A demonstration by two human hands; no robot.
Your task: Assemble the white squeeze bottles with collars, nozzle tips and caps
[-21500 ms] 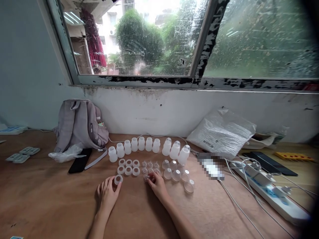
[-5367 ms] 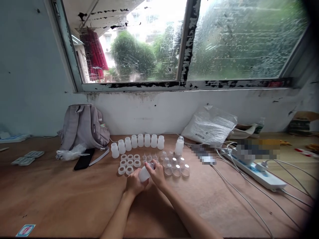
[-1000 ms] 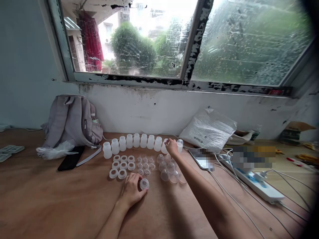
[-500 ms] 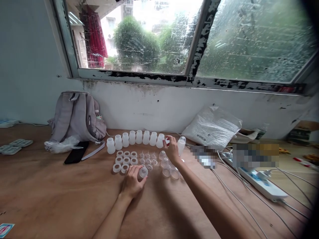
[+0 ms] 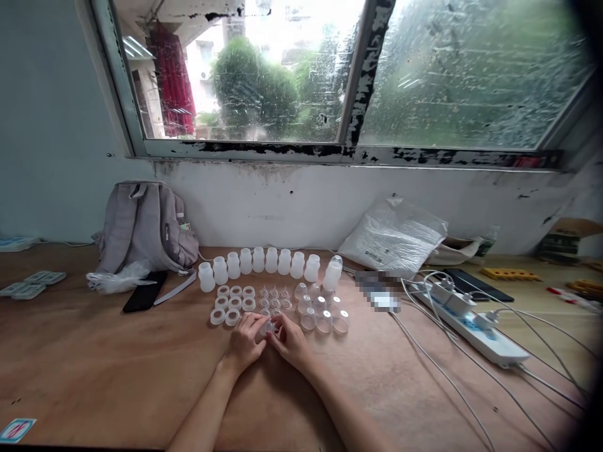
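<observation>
My left hand (image 5: 245, 342) is curled around a small translucent baby bottle collar (image 5: 266, 328), low over the table. My right hand (image 5: 289, 339) meets it from the other side, thumb and fingers closed on the same piece. The fingers cover much of it, and I cannot tell whether a teat sits in it. Just beyond my hands lie several loose collars (image 5: 234, 302), several clear teats (image 5: 274, 304) and several clear domed caps (image 5: 323, 322). Behind them, open frosted bottles (image 5: 259, 260) stand in a curved row, with a capped bottle (image 5: 332, 274) at its right end.
A grey backpack (image 5: 146, 232), a plastic bag (image 5: 120, 277) and a black phone-like slab (image 5: 144, 293) are at the left. At the right lie a silvery bag (image 5: 396, 238), a power strip (image 5: 475, 333) and several cables. A wall with a window closes off the back.
My right hand has come from the right end of the bottle row down to the collar in my left hand. The left hand has stayed almost in place.
</observation>
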